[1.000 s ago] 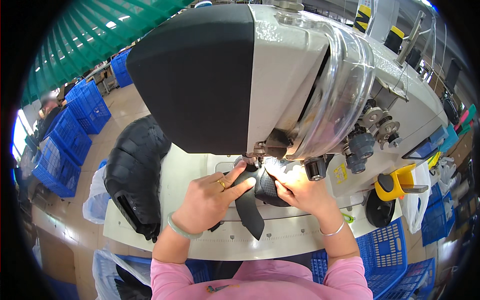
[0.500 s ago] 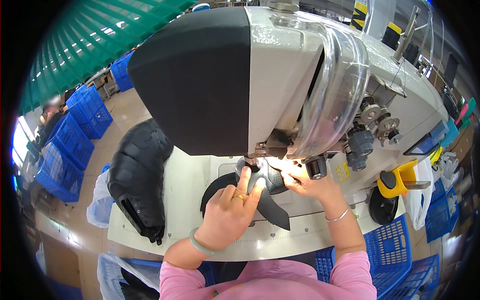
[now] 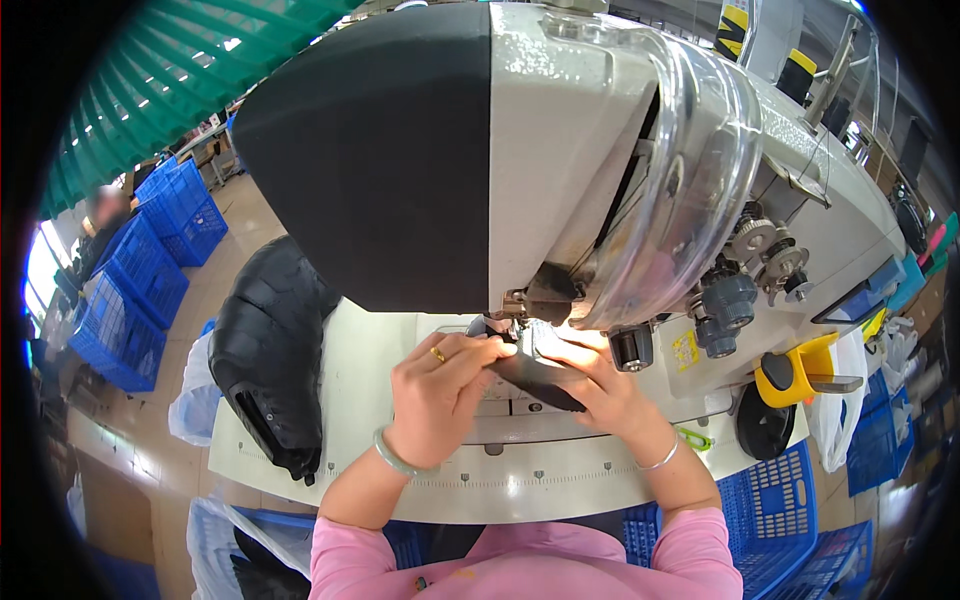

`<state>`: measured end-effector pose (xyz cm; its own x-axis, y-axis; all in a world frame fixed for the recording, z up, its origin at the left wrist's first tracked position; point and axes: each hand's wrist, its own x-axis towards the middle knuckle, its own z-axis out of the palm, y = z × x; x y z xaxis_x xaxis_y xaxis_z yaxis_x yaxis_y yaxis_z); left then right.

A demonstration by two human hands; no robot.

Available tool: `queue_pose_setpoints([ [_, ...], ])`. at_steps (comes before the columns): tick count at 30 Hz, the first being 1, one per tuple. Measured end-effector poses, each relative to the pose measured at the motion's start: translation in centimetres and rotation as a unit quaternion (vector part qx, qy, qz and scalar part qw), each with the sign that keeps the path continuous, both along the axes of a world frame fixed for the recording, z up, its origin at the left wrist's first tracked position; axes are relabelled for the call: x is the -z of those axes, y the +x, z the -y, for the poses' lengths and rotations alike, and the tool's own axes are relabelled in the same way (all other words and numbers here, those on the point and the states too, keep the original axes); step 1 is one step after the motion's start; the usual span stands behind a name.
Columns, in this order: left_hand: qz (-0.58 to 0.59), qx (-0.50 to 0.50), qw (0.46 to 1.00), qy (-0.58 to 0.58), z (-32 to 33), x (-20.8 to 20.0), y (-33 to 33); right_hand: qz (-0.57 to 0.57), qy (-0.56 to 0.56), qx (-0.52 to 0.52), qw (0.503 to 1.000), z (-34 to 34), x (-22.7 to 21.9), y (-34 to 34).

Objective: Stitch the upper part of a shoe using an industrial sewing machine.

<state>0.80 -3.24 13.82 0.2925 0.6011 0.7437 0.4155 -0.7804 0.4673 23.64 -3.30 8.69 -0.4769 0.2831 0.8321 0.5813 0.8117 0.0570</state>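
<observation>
A dark grey and black shoe-upper-like piece (image 3: 535, 378) lies under the lit needle area of a sewing machine (image 3: 560, 130). My left hand (image 3: 440, 385) pinches the piece's left edge close to the presser foot (image 3: 515, 325), its fingertips together. On the other side, my right hand (image 3: 605, 390) grips the right part of the piece, its fingers over the material beside the needle. Part of the piece is hidden behind my fingers and under the machine head.
A bundle of black padded pieces (image 3: 268, 365) rests on the table's left. At the right are green thread snips (image 3: 695, 438), a yellow holder (image 3: 808, 368) and a round black object (image 3: 766, 420). Blue crates (image 3: 770, 500) stand below the table and at the far left (image 3: 120, 330).
My left hand has gone from spread fingers pressing on the piece to a pinch at its edge. The piece has turned, its long dark flaps no longer spread toward me. The green snips have come into view.
</observation>
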Motion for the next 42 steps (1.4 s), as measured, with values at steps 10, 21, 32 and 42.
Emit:
queue_pose_setpoints([
  [10,-0.031,-0.007,0.994,0.101,-0.2,0.4,0.4,0.002,-0.143,-0.049,0.988,0.8,-1.8,0.7],
  [21,-0.159,-0.055,0.963,0.21,0.4,0.4,0.1,-0.052,-0.107,-0.047,0.992,0.6,-1.0,0.4],
  [32,-0.15,-0.051,0.97,0.186,0.4,0.1,0.6,-0.07,-0.07,-0.026,0.995,0.2,-0.9,0.1],
  [42,-0.133,-0.032,0.964,0.228,-0.4,-0.2,0.5,-0.018,-0.045,0.012,0.999,0.4,-2.1,0.1],
])
